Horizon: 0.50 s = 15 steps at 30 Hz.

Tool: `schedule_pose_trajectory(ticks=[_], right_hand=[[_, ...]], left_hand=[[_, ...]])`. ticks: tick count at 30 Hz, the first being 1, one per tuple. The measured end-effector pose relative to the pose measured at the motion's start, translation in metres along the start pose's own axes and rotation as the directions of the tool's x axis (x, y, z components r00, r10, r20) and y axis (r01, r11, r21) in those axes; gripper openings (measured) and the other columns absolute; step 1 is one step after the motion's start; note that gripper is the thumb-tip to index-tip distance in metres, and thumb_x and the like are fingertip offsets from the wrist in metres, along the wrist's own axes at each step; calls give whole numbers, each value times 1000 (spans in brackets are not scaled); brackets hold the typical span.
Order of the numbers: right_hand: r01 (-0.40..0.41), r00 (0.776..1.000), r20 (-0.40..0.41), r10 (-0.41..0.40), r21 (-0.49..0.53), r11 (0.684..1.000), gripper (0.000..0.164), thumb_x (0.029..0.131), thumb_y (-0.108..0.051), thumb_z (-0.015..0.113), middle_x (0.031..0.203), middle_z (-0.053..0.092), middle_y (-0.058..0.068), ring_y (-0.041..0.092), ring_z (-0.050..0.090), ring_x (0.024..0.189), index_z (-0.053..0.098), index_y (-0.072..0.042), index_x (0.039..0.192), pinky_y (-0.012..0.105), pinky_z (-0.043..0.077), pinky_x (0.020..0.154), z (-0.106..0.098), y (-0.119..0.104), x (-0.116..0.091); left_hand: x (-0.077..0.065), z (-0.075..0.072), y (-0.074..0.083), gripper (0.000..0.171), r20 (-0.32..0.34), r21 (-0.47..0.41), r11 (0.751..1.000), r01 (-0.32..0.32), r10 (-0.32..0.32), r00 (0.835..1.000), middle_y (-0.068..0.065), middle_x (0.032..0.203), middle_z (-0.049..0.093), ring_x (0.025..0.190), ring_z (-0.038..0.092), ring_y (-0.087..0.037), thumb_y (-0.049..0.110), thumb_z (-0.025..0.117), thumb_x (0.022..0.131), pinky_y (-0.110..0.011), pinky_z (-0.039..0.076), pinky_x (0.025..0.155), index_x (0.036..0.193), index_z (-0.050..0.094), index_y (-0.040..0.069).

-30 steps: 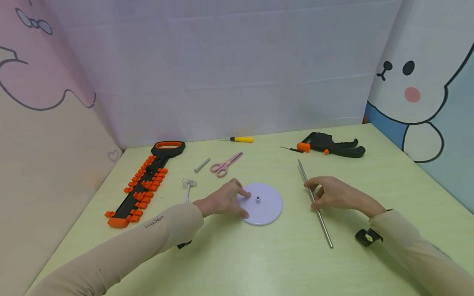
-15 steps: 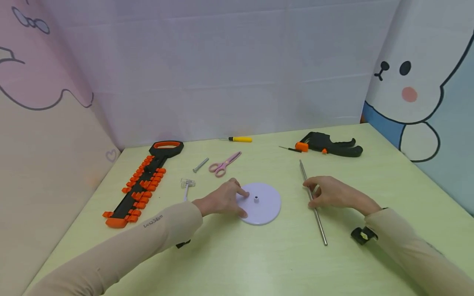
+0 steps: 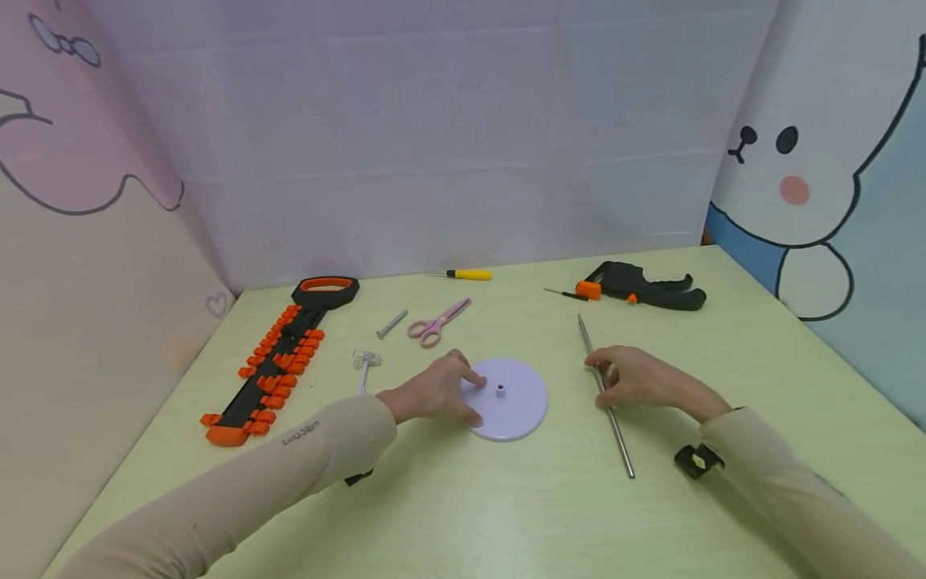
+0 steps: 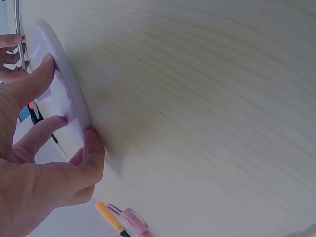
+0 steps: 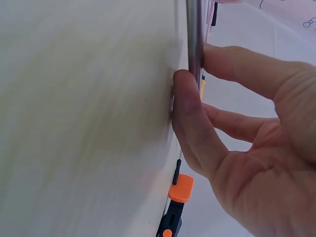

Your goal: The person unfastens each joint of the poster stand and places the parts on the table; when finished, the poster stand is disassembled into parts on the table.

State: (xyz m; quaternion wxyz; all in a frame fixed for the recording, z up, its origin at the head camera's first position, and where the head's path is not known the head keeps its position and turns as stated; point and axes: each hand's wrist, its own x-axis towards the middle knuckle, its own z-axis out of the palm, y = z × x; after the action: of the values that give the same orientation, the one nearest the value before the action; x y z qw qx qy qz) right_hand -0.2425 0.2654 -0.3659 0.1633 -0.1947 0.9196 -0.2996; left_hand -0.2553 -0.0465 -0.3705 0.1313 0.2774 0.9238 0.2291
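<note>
A round white disc base (image 3: pixel 517 414) with a small raised stub at its centre lies on the table in the head view. My left hand (image 3: pixel 436 389) holds it by the left edge. In the left wrist view, the thumb and fingers curl about the disc's rim (image 4: pixel 79 101). To the right, my right hand (image 3: pixel 637 378) pinches a thin metal rod (image 3: pixel 619 438) near its middle, apart from the disc. The right wrist view shows the rod (image 5: pixel 194 34) between thumb and fingers, close along the tabletop; its lower side is partly hidden.
Further back lie pink scissors (image 3: pixel 434 328), a screw (image 3: pixel 392 324), a yellow screwdriver (image 3: pixel 472 275) and a black clamp (image 3: pixel 644 288) beside a thin black tool (image 3: pixel 575 297). At left are a black-and-orange rack (image 3: pixel 268 371) and a small clear-headed piece (image 3: pixel 366 359).
My right hand has shifted slightly left with the rod, nearer to the disc. The left hand keeps its hold on the disc, which stays in place.
</note>
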Motion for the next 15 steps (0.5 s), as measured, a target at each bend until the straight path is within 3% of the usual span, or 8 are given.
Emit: schedule_pose_trajectory(ticks=[8, 15], right_hand=[[-8, 1000, 4, 8, -13, 1000, 54, 76, -9, 77, 103, 58, 14, 20, 58, 85, 53, 9, 121, 34, 49, 72, 3, 0, 0], [-4, 1000, 1, 4, -22, 1000, 52, 77, -8, 77, 104, 57, 15, 21, 59, 86, 53, 8, 121, 34, 50, 72, 3, 1, 3]], left_hand=[[3, 1, 2, 56, 28, 35, 999, 12, -13, 1000, -11, 110, 55, 99, 47, -21, 23, 88, 65, -31, 43, 83, 114, 69, 4], [1, 1, 1, 56, 11, 28, 1000, 11, -11, 1000, -11, 107, 55, 97, 46, -20, 21, 89, 64, -31, 42, 82, 113, 69, 3]])
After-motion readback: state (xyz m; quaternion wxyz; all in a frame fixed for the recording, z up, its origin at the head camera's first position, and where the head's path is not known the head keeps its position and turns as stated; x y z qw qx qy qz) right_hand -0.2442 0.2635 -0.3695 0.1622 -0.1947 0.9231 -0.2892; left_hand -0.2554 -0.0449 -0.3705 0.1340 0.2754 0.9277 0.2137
